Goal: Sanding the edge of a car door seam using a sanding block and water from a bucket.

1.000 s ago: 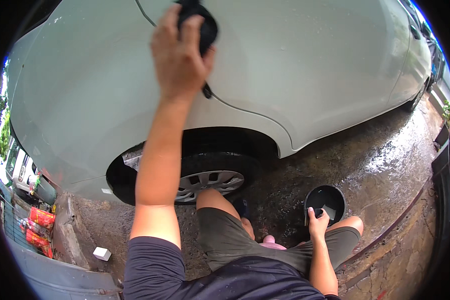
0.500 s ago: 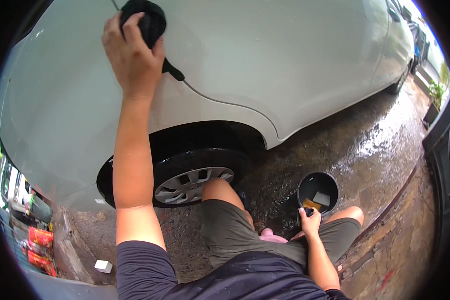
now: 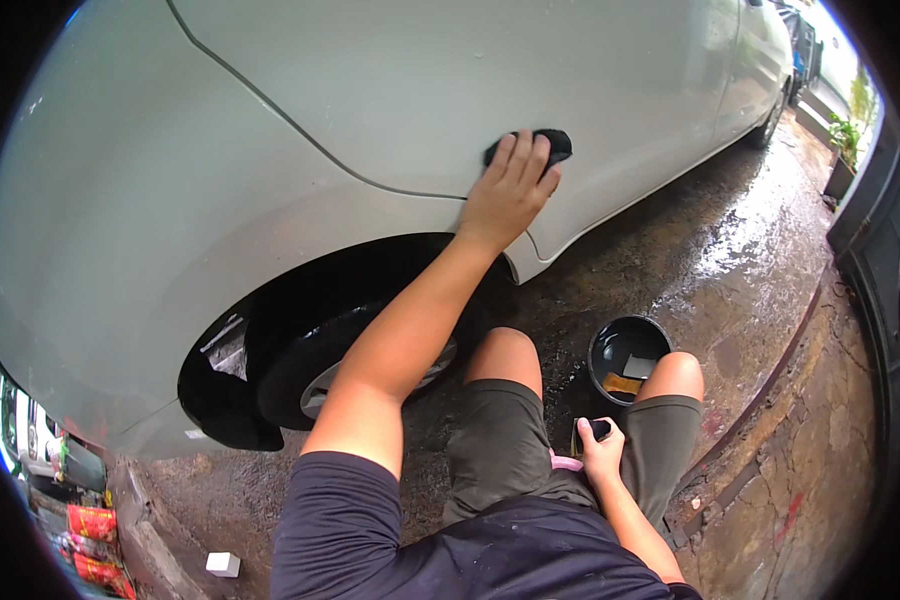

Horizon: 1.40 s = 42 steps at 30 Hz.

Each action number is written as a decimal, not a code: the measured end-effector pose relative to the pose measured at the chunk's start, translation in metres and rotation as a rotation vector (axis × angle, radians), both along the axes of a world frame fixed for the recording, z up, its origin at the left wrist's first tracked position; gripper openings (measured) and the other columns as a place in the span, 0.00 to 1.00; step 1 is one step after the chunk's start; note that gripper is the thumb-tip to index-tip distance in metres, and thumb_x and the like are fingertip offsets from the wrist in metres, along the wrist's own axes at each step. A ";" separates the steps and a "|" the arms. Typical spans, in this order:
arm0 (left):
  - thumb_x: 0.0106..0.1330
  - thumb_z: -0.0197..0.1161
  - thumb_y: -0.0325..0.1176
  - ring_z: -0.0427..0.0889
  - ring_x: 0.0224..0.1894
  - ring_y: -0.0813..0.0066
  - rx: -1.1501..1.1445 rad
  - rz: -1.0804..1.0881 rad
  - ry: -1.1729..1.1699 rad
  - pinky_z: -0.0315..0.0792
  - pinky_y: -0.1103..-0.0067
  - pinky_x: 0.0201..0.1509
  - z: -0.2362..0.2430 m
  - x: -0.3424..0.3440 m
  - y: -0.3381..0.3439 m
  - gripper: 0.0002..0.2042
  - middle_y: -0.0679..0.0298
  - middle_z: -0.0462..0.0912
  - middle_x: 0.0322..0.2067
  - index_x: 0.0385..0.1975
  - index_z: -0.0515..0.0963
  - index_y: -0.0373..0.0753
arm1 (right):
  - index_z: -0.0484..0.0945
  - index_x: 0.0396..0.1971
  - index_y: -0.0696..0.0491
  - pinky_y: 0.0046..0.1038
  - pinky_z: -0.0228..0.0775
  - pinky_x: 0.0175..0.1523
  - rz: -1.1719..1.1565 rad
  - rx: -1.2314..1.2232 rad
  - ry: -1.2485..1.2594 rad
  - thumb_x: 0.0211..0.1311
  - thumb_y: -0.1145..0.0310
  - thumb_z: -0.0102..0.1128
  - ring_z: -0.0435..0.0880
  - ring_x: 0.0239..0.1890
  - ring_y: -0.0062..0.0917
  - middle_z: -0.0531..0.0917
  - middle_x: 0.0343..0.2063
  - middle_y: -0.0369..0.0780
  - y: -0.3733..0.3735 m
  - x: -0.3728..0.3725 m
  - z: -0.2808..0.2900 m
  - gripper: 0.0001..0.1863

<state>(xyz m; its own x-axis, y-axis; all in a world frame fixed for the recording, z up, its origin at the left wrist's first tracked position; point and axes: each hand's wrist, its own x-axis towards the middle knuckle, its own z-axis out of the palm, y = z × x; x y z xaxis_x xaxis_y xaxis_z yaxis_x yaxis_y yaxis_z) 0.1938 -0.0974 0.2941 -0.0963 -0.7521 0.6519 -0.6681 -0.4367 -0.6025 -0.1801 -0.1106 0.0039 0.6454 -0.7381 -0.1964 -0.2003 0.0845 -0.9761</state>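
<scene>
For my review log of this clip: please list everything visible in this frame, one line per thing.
car: one, white, side panel fills the upper frame
wheel: one, black tyre with silver hubcap, in the arch at lower left
pad: one, black, pressed on the car body under the left hand
bucket: one, black, on the wet ground by the right knee, a yellow piece inside
small block: one, white, on the ground lower left
ground: wet, dark, along the car
left hand: on the pad
right hand: near the lap, gripping a small dark object
</scene>
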 end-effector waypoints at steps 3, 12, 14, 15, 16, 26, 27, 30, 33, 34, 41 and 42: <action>0.67 0.63 0.30 0.76 0.65 0.52 -0.031 -0.133 0.143 0.67 0.56 0.73 -0.025 -0.004 -0.024 0.18 0.55 0.77 0.59 0.57 0.76 0.47 | 0.79 0.28 0.54 0.23 0.66 0.34 -0.021 0.025 -0.049 0.68 0.61 0.75 0.71 0.27 0.12 0.78 0.24 0.28 0.000 -0.002 0.007 0.15; 0.68 0.72 0.34 0.85 0.52 0.58 -0.437 -0.168 1.865 0.77 0.65 0.58 -0.178 -0.105 -0.094 0.23 0.53 0.84 0.48 0.60 0.74 0.37 | 0.80 0.49 0.58 0.30 0.86 0.28 -0.248 0.348 -0.048 0.69 0.66 0.72 0.88 0.32 0.26 0.86 0.38 0.40 -0.035 0.004 -0.016 0.16; 0.68 0.70 0.33 0.84 0.51 0.67 -0.394 -0.188 2.201 0.78 0.69 0.59 -0.252 -0.109 -0.100 0.23 0.57 0.84 0.49 0.61 0.74 0.35 | 0.80 0.53 0.57 0.32 0.89 0.30 -0.255 0.324 -0.017 0.69 0.67 0.72 0.89 0.33 0.27 0.86 0.40 0.41 -0.037 0.006 -0.022 0.18; 0.68 0.70 0.33 0.84 0.51 0.67 -0.344 -0.203 2.233 0.78 0.69 0.59 -0.280 -0.116 -0.116 0.23 0.57 0.84 0.49 0.61 0.74 0.35 | 0.81 0.55 0.55 0.33 0.89 0.30 -0.302 0.360 0.011 0.69 0.66 0.72 0.89 0.34 0.28 0.86 0.41 0.42 -0.041 0.002 -0.033 0.18; 0.67 0.70 0.32 0.84 0.52 0.67 -0.293 -0.084 2.422 0.77 0.69 0.59 -0.309 -0.133 -0.132 0.24 0.57 0.84 0.50 0.61 0.74 0.35 | 0.81 0.54 0.56 0.33 0.89 0.29 -0.359 0.374 0.083 0.70 0.66 0.71 0.89 0.33 0.28 0.86 0.41 0.42 -0.052 -0.007 -0.049 0.17; 0.67 0.74 0.33 0.85 0.46 0.69 -0.088 0.100 2.295 0.81 0.73 0.55 -0.435 -0.148 -0.053 0.32 0.51 0.81 0.58 0.70 0.70 0.34 | 0.84 0.57 0.47 0.43 0.80 0.55 -0.367 -0.100 0.542 0.69 0.71 0.61 0.91 0.45 0.43 0.90 0.44 0.50 -0.142 0.104 -0.095 0.18; 0.67 0.73 0.31 0.85 0.44 0.71 0.127 0.081 2.188 0.81 0.72 0.53 -0.392 -0.171 -0.061 0.27 0.52 0.81 0.58 0.65 0.75 0.33 | 0.84 0.58 0.42 0.44 0.80 0.56 -0.342 -0.122 0.681 0.67 0.70 0.62 0.91 0.48 0.45 0.90 0.45 0.51 -0.178 0.086 -0.129 0.20; 0.69 0.71 0.36 0.81 0.61 0.50 0.173 -0.114 1.609 0.77 0.62 0.64 -0.301 -0.163 0.030 0.20 0.49 0.80 0.60 0.58 0.80 0.35 | 0.79 0.66 0.36 0.47 0.79 0.62 -0.116 -0.119 0.947 0.65 0.69 0.62 0.89 0.56 0.47 0.88 0.54 0.50 -0.209 0.093 -0.173 0.28; 0.68 0.72 0.35 0.83 0.59 0.53 -0.022 0.217 1.344 0.78 0.62 0.62 -0.196 -0.166 0.131 0.14 0.52 0.83 0.55 0.50 0.83 0.38 | 0.84 0.61 0.44 0.46 0.78 0.65 -0.089 -0.162 0.949 0.64 0.70 0.64 0.87 0.58 0.49 0.88 0.55 0.50 -0.244 0.066 -0.287 0.24; 0.66 0.73 0.36 0.83 0.55 0.50 -0.202 0.296 1.279 0.76 0.60 0.62 -0.173 -0.176 0.164 0.13 0.54 0.83 0.49 0.45 0.83 0.38 | 0.84 0.59 0.49 0.45 0.77 0.65 -0.015 -0.229 0.973 0.61 0.70 0.64 0.86 0.59 0.50 0.88 0.54 0.52 -0.273 0.050 -0.319 0.23; 0.74 0.69 0.46 0.81 0.36 0.62 -0.462 1.024 1.642 0.77 0.67 0.44 -0.179 -0.341 0.297 0.18 0.55 0.77 0.36 0.44 0.74 0.36 | 0.88 0.53 0.46 0.42 0.85 0.48 -0.510 0.154 0.754 0.61 0.69 0.64 0.92 0.43 0.43 0.91 0.46 0.48 -0.249 0.090 -0.311 0.20; 0.75 0.67 0.47 0.80 0.34 0.65 -0.557 1.051 1.735 0.76 0.67 0.42 -0.199 -0.351 0.308 0.19 0.56 0.76 0.34 0.40 0.74 0.36 | 0.89 0.53 0.45 0.40 0.88 0.38 -0.572 0.294 0.728 0.61 0.70 0.64 0.93 0.36 0.40 0.91 0.44 0.48 -0.234 0.103 -0.283 0.19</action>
